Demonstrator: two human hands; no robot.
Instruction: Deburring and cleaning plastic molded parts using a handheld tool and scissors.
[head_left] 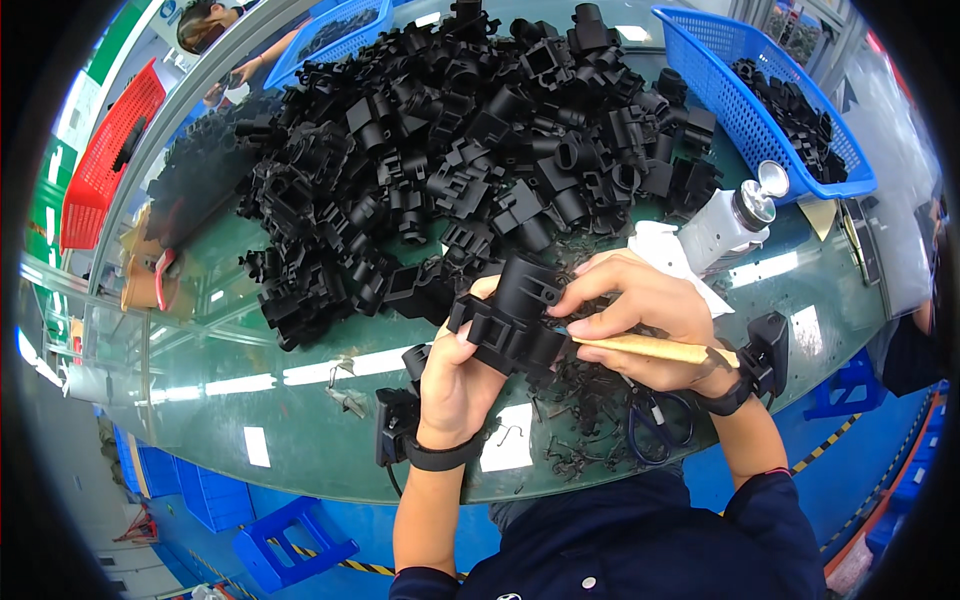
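A black moulded plastic part, with a round tube end and clip-like ribs, is gripped in my left hand, thumb across its near side. My right hand is closed around a slim tool with a yellow wrapped handle. The tool's front end points at the part's right side; its tip is too small to make out. Fingertips of my right hand are close to the part's tube. Behind the held part rises a large heap of similar black parts.
Black trimmings and dark-handled scissors lie on the green tabletop near me. A white bottle with a metal cap stands right, beside white tissue. Blue basket back right, red basket left. Another person works far left.
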